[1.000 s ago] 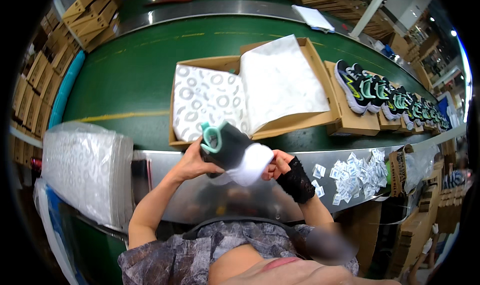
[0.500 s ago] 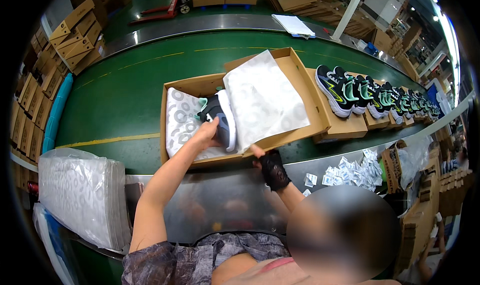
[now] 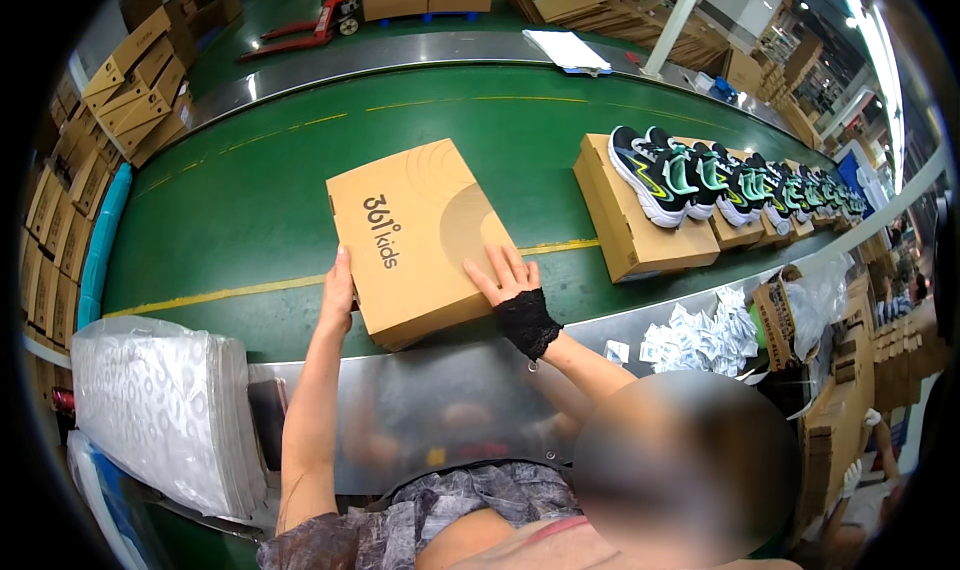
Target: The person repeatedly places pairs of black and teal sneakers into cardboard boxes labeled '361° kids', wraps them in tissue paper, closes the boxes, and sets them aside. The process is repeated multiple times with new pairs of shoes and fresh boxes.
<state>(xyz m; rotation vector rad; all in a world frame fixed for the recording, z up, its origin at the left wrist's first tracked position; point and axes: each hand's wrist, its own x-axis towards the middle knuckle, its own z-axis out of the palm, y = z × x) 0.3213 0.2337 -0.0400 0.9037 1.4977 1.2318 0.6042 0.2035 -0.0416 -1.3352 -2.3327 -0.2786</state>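
Note:
A closed tan cardboard shoebox with dark print on its lid sits at an angle on the green belt in front of me. Against its left side rests my left hand, with its fingers stretched along the cardboard. My right hand, in a black lace fingerless glove, lies spread on the lid near the right front corner. The inside of the box is hidden by the lid.
To the right, several black, white and mint sneakers stand on shoeboxes. Small white sachets are heaped on the metal ledge. Plastic-wrapped patterned paper is at left. White sheets lie across the belt.
The open box with a sneaker and paper inside is out of view; a closed shoebox is in its place. My left hand has left the sneaker, and my right hand now rests on the lid.

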